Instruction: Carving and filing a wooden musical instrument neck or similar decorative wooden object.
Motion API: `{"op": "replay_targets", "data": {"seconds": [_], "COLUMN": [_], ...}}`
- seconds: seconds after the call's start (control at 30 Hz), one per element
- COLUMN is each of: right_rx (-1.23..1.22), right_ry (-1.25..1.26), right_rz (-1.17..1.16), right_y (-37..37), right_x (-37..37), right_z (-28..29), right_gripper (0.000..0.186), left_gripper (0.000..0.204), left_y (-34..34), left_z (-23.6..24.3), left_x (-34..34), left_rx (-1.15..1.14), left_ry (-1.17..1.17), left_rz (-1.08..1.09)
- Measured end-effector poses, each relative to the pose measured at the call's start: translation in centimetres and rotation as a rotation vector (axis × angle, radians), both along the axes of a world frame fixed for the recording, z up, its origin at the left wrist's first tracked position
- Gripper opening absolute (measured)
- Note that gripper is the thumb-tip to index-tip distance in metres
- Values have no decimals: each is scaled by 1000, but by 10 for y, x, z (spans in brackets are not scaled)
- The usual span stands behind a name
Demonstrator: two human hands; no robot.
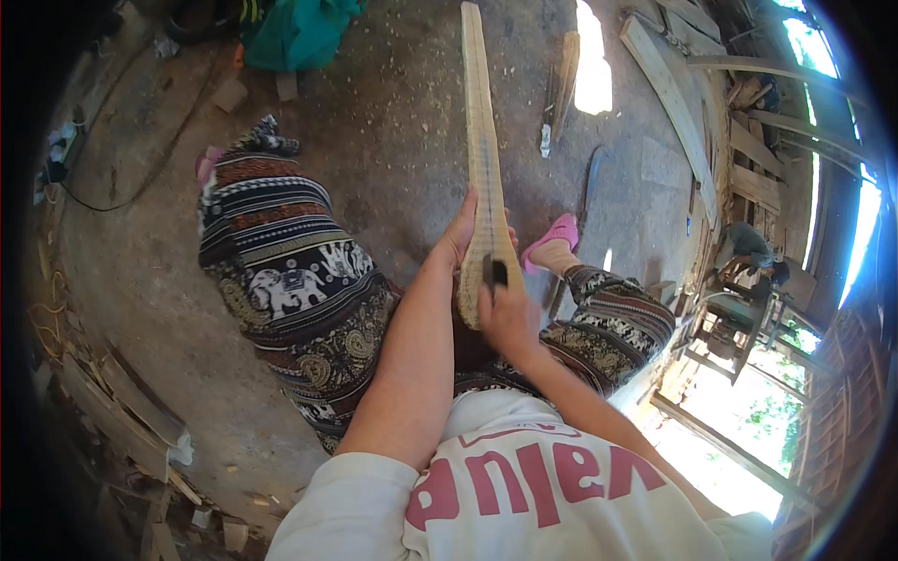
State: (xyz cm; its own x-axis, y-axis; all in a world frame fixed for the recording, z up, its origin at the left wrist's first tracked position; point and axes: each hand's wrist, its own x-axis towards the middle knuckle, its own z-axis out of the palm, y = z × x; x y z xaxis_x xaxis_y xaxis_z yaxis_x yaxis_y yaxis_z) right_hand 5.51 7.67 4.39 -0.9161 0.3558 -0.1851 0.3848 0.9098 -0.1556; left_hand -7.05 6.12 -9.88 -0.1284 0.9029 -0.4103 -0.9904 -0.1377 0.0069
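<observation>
White shirt fabric [524, 496] with pink lettering fills the lower edge of the view, and both bare forearms rise from it toward the middle. Between them stretch legs in patterned trousers [290, 280], black and brown with white elephant figures, and a pink sandal [554, 234] sits on the foot to the right.

A long pale wooden slat [483, 159] runs from the lap up toward the top edge of the view, its near end resting by the knees and its far end reaching out over the concrete floor [393, 122]. The left hand [460, 234] grasps the slat from its left side near the lower end, fingers curled behind the wood and thumb along its edge. The right hand [505, 313] is clenched around a small dark tool [494, 271], whose tip lies against the face of the slat just beside the left hand; what kind of tool it is cannot be told.

Wood chips speckle the floor. Scrap boards [131, 402] lie along its lower left edge, and planks [673, 93] lean at its upper right.
</observation>
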Motion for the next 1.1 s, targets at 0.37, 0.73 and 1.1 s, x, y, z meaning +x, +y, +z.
{"op": "replay_targets", "data": {"seconds": [0.37, 0.73, 1.1], "right_rx": [106, 124, 147], "right_ry": [-51, -26, -59], "right_rz": [-89, -215, -156], "right_y": [37, 67, 72], "right_x": [-34, -81, -97], "right_z": [-29, -46, -40], "right_gripper": [34, 34, 36], "left_gripper": [87, 86, 81], "left_y": [18, 38, 39], "left_z": [-16, -13, -8], "left_x": [10, 11, 11], "left_rx": [-144, -250, -304], "left_ry": [80, 87, 89], "left_rz": [103, 149, 109]}}
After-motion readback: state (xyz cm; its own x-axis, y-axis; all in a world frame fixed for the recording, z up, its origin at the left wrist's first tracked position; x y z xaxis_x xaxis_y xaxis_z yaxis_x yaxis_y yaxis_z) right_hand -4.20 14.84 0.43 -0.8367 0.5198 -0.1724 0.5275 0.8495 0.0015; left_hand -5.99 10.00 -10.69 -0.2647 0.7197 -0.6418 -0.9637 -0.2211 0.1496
